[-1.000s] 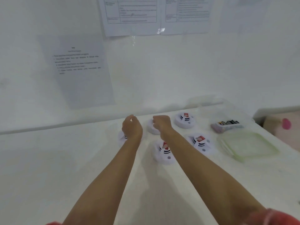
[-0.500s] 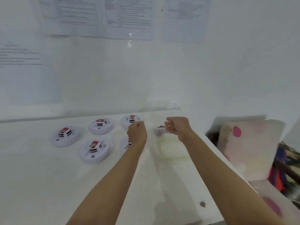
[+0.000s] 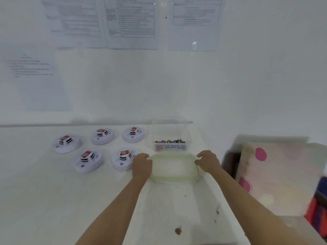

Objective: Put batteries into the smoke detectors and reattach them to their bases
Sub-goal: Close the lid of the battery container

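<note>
On the white table (image 3: 44, 200), both arms reach forward; the left hand (image 3: 142, 164) and right hand (image 3: 207, 161) curl their fingers on the lid's (image 3: 173, 167) opposite edges.

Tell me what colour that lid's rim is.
The rim of the lid is pale green; the head view shows it best.

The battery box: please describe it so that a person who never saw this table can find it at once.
On the white table against the wall, go right past the five smoke detectors. There stands a clear plastic box, just behind the flat green-rimmed lid. It alone is see-through, with small coloured batteries at its bottom.
</note>
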A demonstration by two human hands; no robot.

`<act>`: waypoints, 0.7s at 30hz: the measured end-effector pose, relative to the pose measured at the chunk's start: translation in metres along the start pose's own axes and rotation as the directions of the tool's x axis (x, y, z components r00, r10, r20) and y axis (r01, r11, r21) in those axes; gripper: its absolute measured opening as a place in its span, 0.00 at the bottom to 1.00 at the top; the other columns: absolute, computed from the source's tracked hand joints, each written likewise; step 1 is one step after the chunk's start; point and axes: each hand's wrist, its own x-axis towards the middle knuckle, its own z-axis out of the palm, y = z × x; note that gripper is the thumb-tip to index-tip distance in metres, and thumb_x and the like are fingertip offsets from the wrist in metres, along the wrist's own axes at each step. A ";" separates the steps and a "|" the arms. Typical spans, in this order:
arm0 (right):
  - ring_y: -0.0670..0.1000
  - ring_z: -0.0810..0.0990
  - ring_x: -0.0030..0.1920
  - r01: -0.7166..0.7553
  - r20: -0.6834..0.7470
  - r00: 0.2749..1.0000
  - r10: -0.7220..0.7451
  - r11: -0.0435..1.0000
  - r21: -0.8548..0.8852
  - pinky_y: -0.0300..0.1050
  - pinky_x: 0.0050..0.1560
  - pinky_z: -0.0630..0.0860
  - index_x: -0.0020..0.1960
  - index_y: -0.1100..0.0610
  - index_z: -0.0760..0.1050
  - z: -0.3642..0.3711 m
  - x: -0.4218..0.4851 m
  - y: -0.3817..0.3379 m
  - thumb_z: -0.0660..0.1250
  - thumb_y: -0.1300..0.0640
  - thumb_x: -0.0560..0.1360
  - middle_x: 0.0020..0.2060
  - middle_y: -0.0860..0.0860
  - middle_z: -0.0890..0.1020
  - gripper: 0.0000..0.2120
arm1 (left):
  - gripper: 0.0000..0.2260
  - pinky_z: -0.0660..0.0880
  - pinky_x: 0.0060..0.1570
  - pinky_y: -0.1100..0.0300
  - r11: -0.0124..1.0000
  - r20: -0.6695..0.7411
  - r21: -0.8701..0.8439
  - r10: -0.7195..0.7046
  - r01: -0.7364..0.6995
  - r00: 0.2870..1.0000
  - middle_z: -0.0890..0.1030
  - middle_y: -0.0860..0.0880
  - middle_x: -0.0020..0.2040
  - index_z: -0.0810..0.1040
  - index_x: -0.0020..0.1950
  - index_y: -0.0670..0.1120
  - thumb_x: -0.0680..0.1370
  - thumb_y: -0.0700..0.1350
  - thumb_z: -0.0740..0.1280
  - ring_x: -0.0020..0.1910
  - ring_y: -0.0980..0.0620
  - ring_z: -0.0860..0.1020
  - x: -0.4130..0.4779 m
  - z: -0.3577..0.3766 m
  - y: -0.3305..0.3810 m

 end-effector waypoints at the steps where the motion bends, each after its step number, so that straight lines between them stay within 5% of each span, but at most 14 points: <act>1: 0.54 0.74 0.62 0.001 0.000 1.000 -0.001 1.000 -0.007 0.43 0.59 0.69 0.59 0.59 0.74 -0.001 0.001 0.000 0.66 0.61 0.73 0.62 0.54 0.73 0.15 | 0.15 0.62 0.61 0.62 1.000 -0.001 0.015 0.004 -0.004 1.000 0.77 0.41 0.63 0.76 0.62 0.37 0.76 0.36 0.63 0.64 0.46 0.72 -0.001 -0.001 -0.001; 7: 0.57 0.77 0.57 0.021 -0.032 0.999 -0.023 0.998 -0.057 0.43 0.52 0.72 0.57 0.63 0.74 -0.002 0.006 -0.003 0.62 0.66 0.73 0.57 0.56 0.75 0.13 | 0.14 0.63 0.62 0.62 0.996 -0.027 0.081 0.034 -0.032 0.999 0.77 0.42 0.62 0.77 0.62 0.38 0.77 0.35 0.63 0.64 0.46 0.73 -0.004 -0.002 -0.004; 10: 0.57 0.77 0.45 0.009 0.021 1.000 -0.007 0.995 -0.104 0.40 0.37 0.70 0.43 0.62 0.71 -0.008 0.008 -0.008 0.62 0.68 0.70 0.40 0.54 0.74 0.03 | 0.14 0.65 0.60 0.61 0.997 -0.057 0.071 0.026 -0.022 0.998 0.78 0.42 0.61 0.77 0.61 0.38 0.76 0.35 0.64 0.61 0.46 0.74 -0.002 -0.003 -0.004; 13: 0.52 0.67 0.29 0.001 0.086 0.996 0.007 0.996 -0.094 0.37 0.26 0.61 0.30 0.58 0.59 -0.017 0.015 -0.013 0.64 0.70 0.67 0.28 0.53 0.67 0.16 | 0.14 0.66 0.60 0.61 0.996 -0.066 0.088 0.032 -0.026 0.997 0.78 0.42 0.61 0.76 0.62 0.38 0.76 0.35 0.64 0.62 0.46 0.74 -0.003 -0.004 0.001; 16: 0.51 0.66 0.26 -0.032 0.190 0.981 0.024 0.999 0.039 0.39 0.27 0.62 0.29 0.59 0.62 -0.029 0.017 -0.020 0.66 0.73 0.67 0.27 0.54 0.69 0.17 | 0.14 0.67 0.60 0.58 0.996 -0.044 0.090 0.007 -0.003 0.999 0.77 0.43 0.61 0.76 0.62 0.37 0.76 0.36 0.65 0.62 0.45 0.74 -0.001 -0.010 0.010; 18: 0.50 0.65 0.21 -0.073 0.291 0.956 0.026 0.985 0.154 0.36 0.24 0.62 0.30 0.60 0.64 -0.041 0.013 -0.026 0.64 0.76 0.69 0.21 0.53 0.69 0.16 | 0.06 0.70 0.47 0.55 0.998 -0.022 0.060 0.003 -0.002 1.000 0.79 0.46 0.43 0.79 0.42 0.40 0.73 0.31 0.64 0.48 0.43 0.76 0.002 -0.016 0.016; 19: 0.49 0.65 0.18 -0.086 0.340 0.940 0.015 0.977 0.196 0.34 0.22 0.62 0.31 0.62 0.67 -0.048 0.011 -0.030 0.63 0.76 0.70 0.17 0.54 0.70 0.14 | 0.14 0.68 0.37 0.55 1.000 -0.015 0.026 -0.004 0.004 1.000 0.73 0.51 0.30 0.72 0.30 0.43 0.71 0.28 0.63 0.37 0.44 0.72 0.007 -0.020 0.018; 21: 0.45 0.64 0.16 -0.074 0.403 0.915 -0.036 0.964 0.256 0.31 0.20 0.60 0.36 0.64 0.72 -0.063 0.007 -0.039 0.63 0.75 0.71 0.16 0.50 0.74 0.09 | 0.20 0.62 0.24 0.63 0.996 0.043 -0.081 -0.042 0.045 0.998 0.63 0.54 0.21 0.62 0.26 0.46 0.70 0.25 0.59 0.27 0.49 0.66 0.013 -0.030 0.027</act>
